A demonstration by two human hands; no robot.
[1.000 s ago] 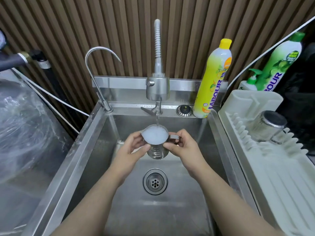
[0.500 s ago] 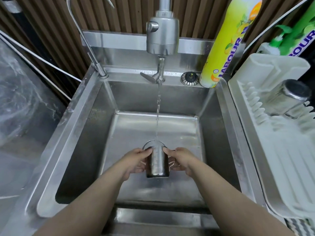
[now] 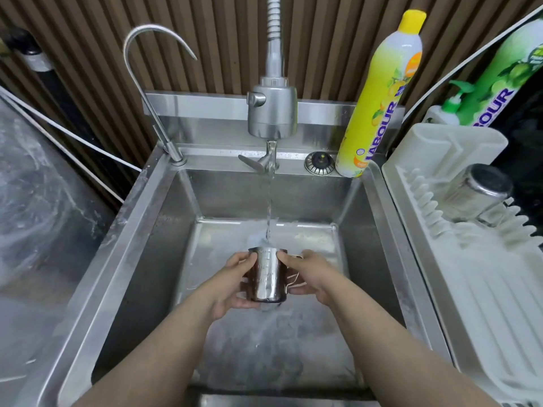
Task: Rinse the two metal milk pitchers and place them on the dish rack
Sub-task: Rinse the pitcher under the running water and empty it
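both hands clamp a small steel milk pitcher (image 3: pixel 266 274) low in the brushed stainless sink (image 3: pixel 141 248): the left hand (image 3: pixel 232 284) wraps its smooth cylindrical wall, the right hand (image 3: pixel 308 274) grips the handle side. embossed measuring marks run down its side, too fine to read. a thin stream from the faucet (image 3: pixel 271 113) falls at its rim. the second pitcher (image 3: pixel 476 193) lies upturned on the ribbed white plastic dish rack (image 3: pixel 470 289). the yellow bottle (image 3: pixel 382 104) reads "labour".
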